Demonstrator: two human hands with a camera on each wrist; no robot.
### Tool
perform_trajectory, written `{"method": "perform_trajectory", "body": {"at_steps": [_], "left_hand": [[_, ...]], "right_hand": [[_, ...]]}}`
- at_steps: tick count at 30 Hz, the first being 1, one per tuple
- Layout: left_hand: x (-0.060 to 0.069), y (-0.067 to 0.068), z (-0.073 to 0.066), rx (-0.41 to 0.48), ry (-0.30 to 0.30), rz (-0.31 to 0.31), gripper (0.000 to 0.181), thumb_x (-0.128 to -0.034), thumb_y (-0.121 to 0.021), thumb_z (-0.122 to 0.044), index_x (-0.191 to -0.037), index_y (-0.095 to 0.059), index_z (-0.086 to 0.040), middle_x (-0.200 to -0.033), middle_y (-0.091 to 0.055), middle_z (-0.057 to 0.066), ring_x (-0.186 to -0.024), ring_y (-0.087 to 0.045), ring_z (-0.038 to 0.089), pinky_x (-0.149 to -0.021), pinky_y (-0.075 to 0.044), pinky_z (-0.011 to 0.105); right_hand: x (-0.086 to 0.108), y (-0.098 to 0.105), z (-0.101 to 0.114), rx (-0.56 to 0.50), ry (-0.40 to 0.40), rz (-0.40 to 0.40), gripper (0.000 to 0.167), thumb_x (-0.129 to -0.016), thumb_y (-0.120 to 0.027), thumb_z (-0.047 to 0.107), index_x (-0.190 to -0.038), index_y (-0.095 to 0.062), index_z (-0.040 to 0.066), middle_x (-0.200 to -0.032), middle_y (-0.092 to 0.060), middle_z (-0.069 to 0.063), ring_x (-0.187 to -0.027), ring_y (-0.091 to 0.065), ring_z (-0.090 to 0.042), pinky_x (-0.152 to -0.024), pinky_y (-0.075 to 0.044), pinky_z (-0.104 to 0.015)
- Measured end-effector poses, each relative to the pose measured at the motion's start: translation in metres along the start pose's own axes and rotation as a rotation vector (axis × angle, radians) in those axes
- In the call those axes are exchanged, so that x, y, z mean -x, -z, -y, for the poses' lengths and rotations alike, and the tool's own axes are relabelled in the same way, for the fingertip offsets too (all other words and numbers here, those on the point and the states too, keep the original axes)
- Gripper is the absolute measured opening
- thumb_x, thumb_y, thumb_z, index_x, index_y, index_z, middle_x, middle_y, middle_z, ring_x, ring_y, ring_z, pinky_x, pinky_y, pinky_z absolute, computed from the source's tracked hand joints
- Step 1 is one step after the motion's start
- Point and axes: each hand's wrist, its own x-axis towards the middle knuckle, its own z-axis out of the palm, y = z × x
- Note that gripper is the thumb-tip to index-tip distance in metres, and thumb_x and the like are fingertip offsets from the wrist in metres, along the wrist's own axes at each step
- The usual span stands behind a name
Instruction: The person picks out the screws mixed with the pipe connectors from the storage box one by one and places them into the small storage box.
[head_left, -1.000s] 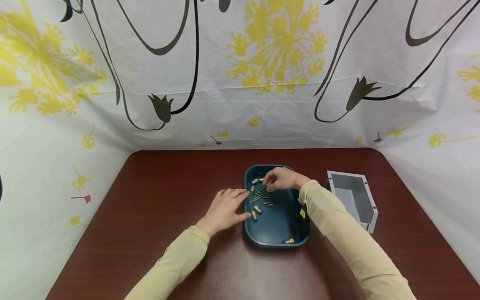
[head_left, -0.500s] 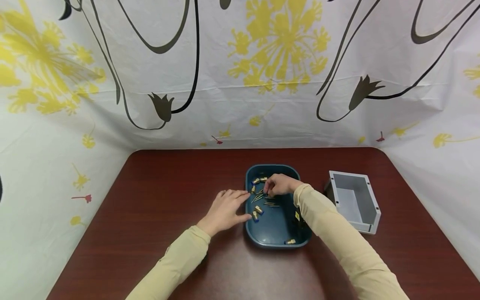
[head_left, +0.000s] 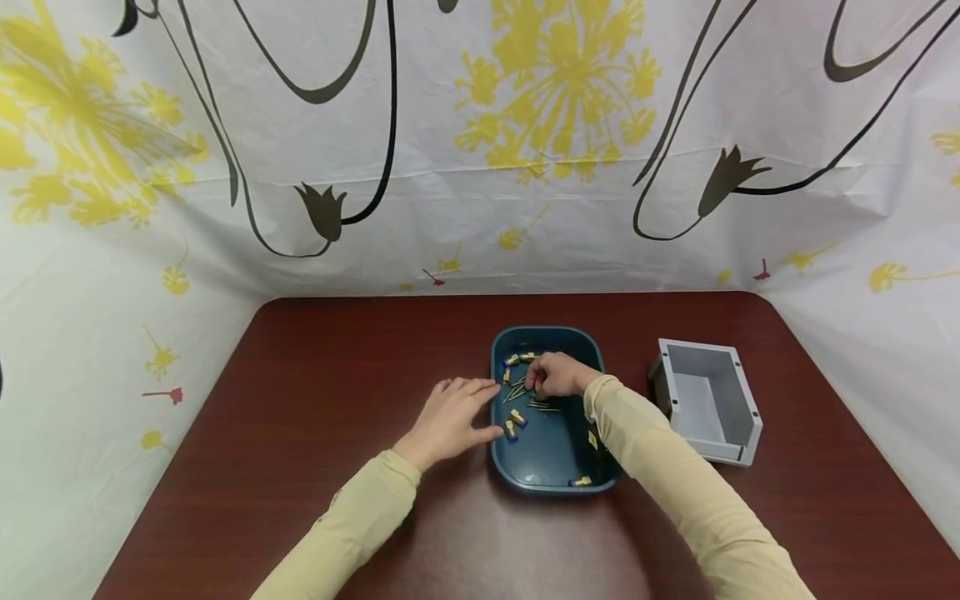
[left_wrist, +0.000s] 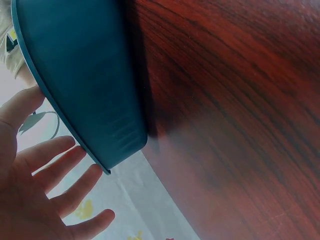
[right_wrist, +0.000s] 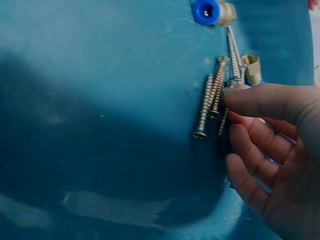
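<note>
A dark teal plastic tray stands on the table, holding several long screws and several brass fittings with blue ends. My left hand rests at the tray's left rim, its fingers spread and fairly straight. In the left wrist view, fingertips touch that rim from outside. My right hand is inside the tray, over the screws. Its thumb and curled fingers pinch a screw, partly hidden by the hand. Two more screws lie side by side just beyond the thumb.
A grey open box stands on the table to the right of the tray. One fitting lies apart near the tray's front edge. Something dark with a yellow label sits by the right sleeve. A patterned cloth hangs behind the table.
My right hand has moved slightly down and toward the tray's middle, settling over the screws. My left hand has stayed at the rim.
</note>
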Motion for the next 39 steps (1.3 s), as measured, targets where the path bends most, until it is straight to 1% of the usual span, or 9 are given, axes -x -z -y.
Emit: {"method": "perform_trajectory", "body": {"at_steps": [6, 13, 19, 24, 30, 39], "left_hand": [[0.0, 0.001, -0.001, -0.003, -0.001, 0.0, 0.063, -0.0764, -0.063, -0.047, -0.127, -0.049, -0.013, -0.125, -0.048, 0.003, -0.112, -0.043, 0.022, -0.092, -0.029, 0.047], [0.001, 0.002, -0.002, -0.005, -0.007, -0.002, 0.062, -0.0766, -0.063, -0.046, -0.127, -0.05, -0.012, -0.125, -0.048, 0.003, -0.112, -0.043, 0.022, -0.092, -0.03, 0.046], [0.0, 0.002, -0.002, -0.011, -0.006, 0.007, 0.062, -0.0769, -0.063, -0.046, -0.127, -0.049, -0.012, -0.125, -0.048, 0.004, -0.112, -0.043, 0.022, -0.092, -0.03, 0.046], [0.0, 0.002, -0.001, -0.013, -0.001, 0.009, 0.062, -0.0768, -0.063, -0.046, -0.127, -0.049, -0.013, -0.125, -0.048, 0.003, -0.112, -0.043, 0.022, -0.093, -0.029, 0.046], [0.0, 0.003, -0.002, -0.01, 0.001, 0.004, 0.062, -0.0768, -0.063, -0.046, -0.127, -0.049, -0.013, -0.125, -0.048, 0.003, -0.112, -0.043, 0.022, -0.092, -0.029, 0.046], [0.0, 0.002, -0.002, 0.002, 0.003, 0.004, 0.062, -0.0764, -0.063, -0.046, -0.127, -0.049, -0.012, -0.125, -0.048, 0.003, -0.111, -0.043, 0.022, -0.092, -0.03, 0.046]], "right_hand": [[-0.003, -0.003, -0.002, 0.029, -0.003, -0.012, 0.019, -0.073, -0.058, -0.006, -0.084, -0.062, 0.009, -0.073, -0.054, 0.0, -0.064, -0.049, -0.013, -0.06, -0.041, -0.027], [-0.004, -0.006, -0.007, 0.068, 0.07, -0.028, 0.019, -0.072, -0.057, -0.005, -0.083, -0.062, 0.01, -0.071, -0.054, 0.002, -0.062, -0.048, -0.012, -0.058, -0.04, -0.026], [-0.003, -0.005, -0.007, 0.07, 0.093, -0.027, 0.018, -0.072, -0.059, -0.004, -0.082, -0.062, 0.01, -0.07, -0.054, 0.002, -0.061, -0.048, -0.012, -0.057, -0.04, -0.026], [0.0, 0.0, -0.005, 0.045, 0.092, -0.024, 0.015, -0.073, -0.059, -0.001, -0.084, -0.062, 0.009, -0.071, -0.054, 0.002, -0.062, -0.049, -0.012, -0.058, -0.041, -0.027], [0.005, 0.009, -0.002, 0.012, 0.109, -0.042, 0.015, -0.075, -0.057, -0.003, -0.086, -0.063, 0.005, -0.072, -0.056, 0.001, -0.062, -0.049, -0.013, -0.06, -0.042, -0.027], [0.014, 0.024, 0.007, 0.045, 0.15, -0.047, 0.017, -0.077, -0.055, -0.003, -0.09, -0.063, 0.002, -0.075, -0.057, -0.001, -0.062, -0.048, -0.013, -0.06, -0.042, -0.028]]}}
